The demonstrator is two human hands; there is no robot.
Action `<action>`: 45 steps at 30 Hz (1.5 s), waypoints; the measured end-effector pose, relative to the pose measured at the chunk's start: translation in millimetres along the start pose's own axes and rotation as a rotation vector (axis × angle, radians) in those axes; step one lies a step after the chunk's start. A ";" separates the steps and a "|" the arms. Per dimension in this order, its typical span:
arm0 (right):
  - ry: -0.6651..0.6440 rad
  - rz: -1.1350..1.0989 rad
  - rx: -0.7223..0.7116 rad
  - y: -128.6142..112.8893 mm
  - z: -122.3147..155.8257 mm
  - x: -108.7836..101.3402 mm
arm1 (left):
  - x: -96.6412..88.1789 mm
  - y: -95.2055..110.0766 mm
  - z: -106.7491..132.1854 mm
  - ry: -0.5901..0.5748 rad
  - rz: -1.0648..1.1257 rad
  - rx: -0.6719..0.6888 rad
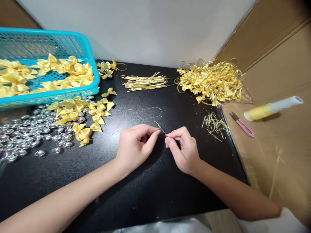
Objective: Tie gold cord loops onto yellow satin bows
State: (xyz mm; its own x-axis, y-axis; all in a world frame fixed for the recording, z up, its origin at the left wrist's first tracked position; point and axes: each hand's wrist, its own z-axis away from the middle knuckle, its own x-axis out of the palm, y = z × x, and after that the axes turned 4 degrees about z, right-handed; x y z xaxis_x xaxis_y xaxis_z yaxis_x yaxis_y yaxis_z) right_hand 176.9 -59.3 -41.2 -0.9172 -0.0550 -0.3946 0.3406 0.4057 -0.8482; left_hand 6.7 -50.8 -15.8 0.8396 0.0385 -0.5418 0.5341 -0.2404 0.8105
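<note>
My left hand [137, 145] is closed in a pinch over the middle of the black table, thumb against forefinger. Something tiny and dark shows at its fingertips, too small to name. Close by on the right, my right hand [182, 147] pinches a small red piece [166, 135], mostly covered by the fingers. A short thin strand [157, 125] slants up and left from the red piece, passing near the left fingertips. Behind the hands a fine thread [145, 108] curves in a loop across the table towards the yellow ribbon bows [98, 119].
A turquoise basket [96, 69] of yellow bows stands back left, with silver beads [36, 136] before it. Gold cords [145, 82] lie at the back; finished-looking bow loops [213, 81] are heaped right. Cord scraps [213, 125], pink-handled snips [243, 126] and a yellow-white roll [272, 108] lie right.
</note>
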 end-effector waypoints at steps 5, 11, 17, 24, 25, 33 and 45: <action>0.044 0.110 -0.037 -0.9 -0.1 5.4 | 0.9 -2.3 -2.5 -0.012 -0.099 0.079; 0.019 0.153 0.005 0.5 4.0 3.2 | -2.0 -12.7 -5.8 0.006 -0.103 -0.024; -0.010 0.100 0.004 1.8 7.4 1.7 | -5.1 -19.7 -8.1 0.059 -0.093 -0.023; -0.076 0.059 0.087 0.2 31.4 -25.4 | -6.8 -24.7 -12.1 0.189 -0.029 -0.069; -0.078 0.073 0.091 -1.0 36.4 -31.8 | -7.0 -25.0 -12.3 0.192 -0.024 -0.064; -0.098 0.201 0.145 -7.7 73.7 -70.3 | -6.8 -24.2 -11.2 0.210 0.019 -0.093; 0.028 0.100 0.307 -1.9 77.8 -65.7 | -4.2 -24.4 -16.0 -0.230 1.164 -0.484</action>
State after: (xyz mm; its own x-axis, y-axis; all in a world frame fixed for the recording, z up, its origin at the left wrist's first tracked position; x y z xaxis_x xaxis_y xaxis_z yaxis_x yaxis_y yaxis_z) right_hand 252.6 -127.5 -41.1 -0.8797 -0.0021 -0.4756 0.4723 0.1130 -0.8742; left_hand -8.3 -29.5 -29.8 0.8234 -0.1356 0.5510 -0.4777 0.3583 0.8021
